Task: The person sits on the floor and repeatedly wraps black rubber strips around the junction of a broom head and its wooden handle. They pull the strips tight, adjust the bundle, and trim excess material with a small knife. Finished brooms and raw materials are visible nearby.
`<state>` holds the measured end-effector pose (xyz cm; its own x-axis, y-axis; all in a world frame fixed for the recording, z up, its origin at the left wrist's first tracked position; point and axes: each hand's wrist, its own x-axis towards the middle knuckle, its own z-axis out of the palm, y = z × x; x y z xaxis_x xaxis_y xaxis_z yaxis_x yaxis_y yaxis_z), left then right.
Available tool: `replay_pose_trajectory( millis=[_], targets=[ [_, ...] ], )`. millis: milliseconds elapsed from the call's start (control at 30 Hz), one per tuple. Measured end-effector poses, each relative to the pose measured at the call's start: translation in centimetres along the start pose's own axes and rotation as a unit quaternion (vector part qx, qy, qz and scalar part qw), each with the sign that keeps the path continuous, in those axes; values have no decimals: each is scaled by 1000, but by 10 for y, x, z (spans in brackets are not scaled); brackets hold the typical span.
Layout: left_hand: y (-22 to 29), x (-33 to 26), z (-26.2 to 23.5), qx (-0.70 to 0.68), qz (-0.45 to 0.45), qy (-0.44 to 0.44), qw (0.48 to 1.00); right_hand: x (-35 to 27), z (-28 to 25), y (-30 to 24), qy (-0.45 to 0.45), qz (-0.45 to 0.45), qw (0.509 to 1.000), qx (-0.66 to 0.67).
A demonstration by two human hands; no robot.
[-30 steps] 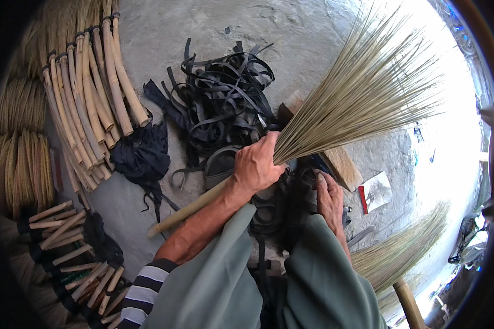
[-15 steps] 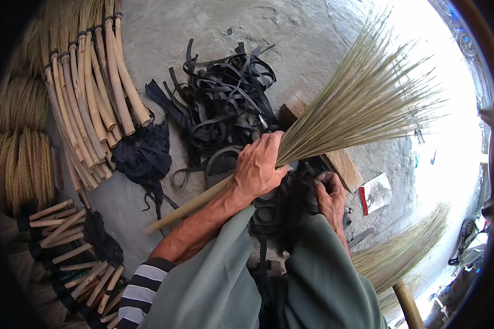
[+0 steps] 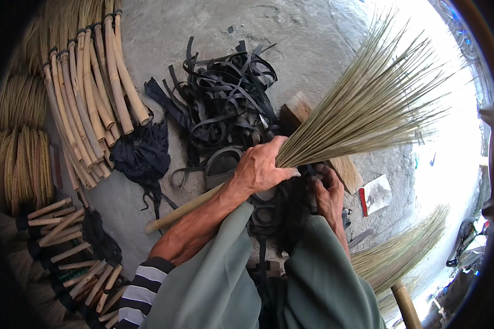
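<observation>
My left hand (image 3: pixel 260 169) is closed around the neck of a broom (image 3: pixel 368 104), where the fan of thin greenish-tan bristles meets its bamboo handle (image 3: pixel 184 209). The bristles spread up and to the right; the handle runs down-left under my forearm. My right hand (image 3: pixel 328 192) is lower right, just past my knee, fingers curled on dark strap material under the broom's neck; what it grips is partly hidden. A wooden block (image 3: pixel 313 137) lies beneath the bristles.
A tangle of black rubber straps (image 3: pixel 225 98) lies ahead. Bamboo sticks (image 3: pixel 90 93) are stacked at upper left, bristle bundles (image 3: pixel 16 164) at far left, finished brooms (image 3: pixel 66 257) at lower left. Another broom (image 3: pixel 400 257) lies at lower right. A dark cloth (image 3: pixel 142 153) sits near the sticks.
The broom has swung slightly so its bristles point more up-right, and my left hand has shifted a little right with it. My right hand has stayed by the straps.
</observation>
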<state>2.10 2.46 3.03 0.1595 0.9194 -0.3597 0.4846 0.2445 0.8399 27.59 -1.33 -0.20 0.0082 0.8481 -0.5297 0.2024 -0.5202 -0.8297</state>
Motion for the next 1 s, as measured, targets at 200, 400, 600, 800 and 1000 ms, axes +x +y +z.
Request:
replay_pose_trajectory(
  millis=[200, 400, 600, 800, 1000],
  targets=[
    [30, -30, -18, -106, -18, -112, 988, 17, -8, 19, -64, -138, 957, -245],
    [57, -55, -35, -103, 31, -144, 984, 11, 1, 21, -158, -212, 964, 19],
    [61, -77, -36, -136, 59, -77, 986, 7, 15, 5, -244, -163, 908, 300],
    [62, -88, -42, -146, 64, -43, 986, 19, 34, -21, -273, -208, 894, 288],
    [61, -91, -42, -154, 89, -16, 984, 11, 36, -53, -283, -208, 907, 232]
  ],
)
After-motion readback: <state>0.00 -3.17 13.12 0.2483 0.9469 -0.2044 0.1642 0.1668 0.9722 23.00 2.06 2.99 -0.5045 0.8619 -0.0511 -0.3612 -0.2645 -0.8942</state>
